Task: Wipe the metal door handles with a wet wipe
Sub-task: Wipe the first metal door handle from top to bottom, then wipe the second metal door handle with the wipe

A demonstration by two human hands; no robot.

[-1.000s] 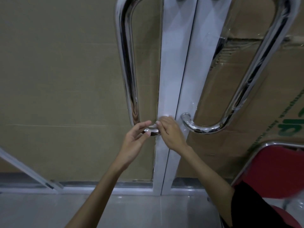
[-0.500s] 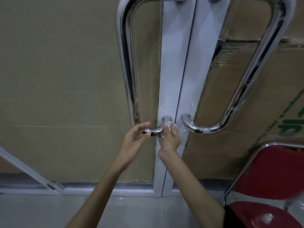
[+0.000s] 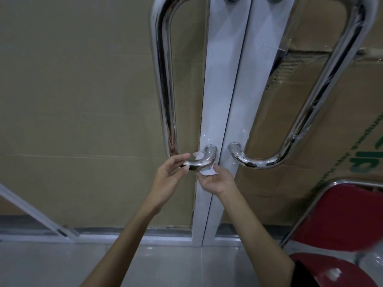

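Note:
Two polished metal pull handles hang on a double glass door. The left handle (image 3: pixel 165 83) curves at its bottom into the white door frame, and the right handle (image 3: pixel 310 112) mirrors it. A white wet wipe (image 3: pixel 207 171) is looped around the left handle's lower bend, one end showing above the bar and the other below. My right hand (image 3: pixel 215 181) pinches the wipe's lower end from beneath. My left hand (image 3: pixel 169 177) holds the bend of the left handle between thumb and fingers, just left of the wipe.
Large cardboard sheets and boxes (image 3: pixel 323 162) stand behind the glass. A red chair with a chrome frame (image 3: pixel 339 220) sits close at the lower right, a white scrap on its seat. The white door frame (image 3: pixel 219 100) runs down the middle to the tiled floor.
My right hand has dropped from over the handle's end to beneath the bend, drawing the wipe under the bar. My left hand has stayed on the bend.

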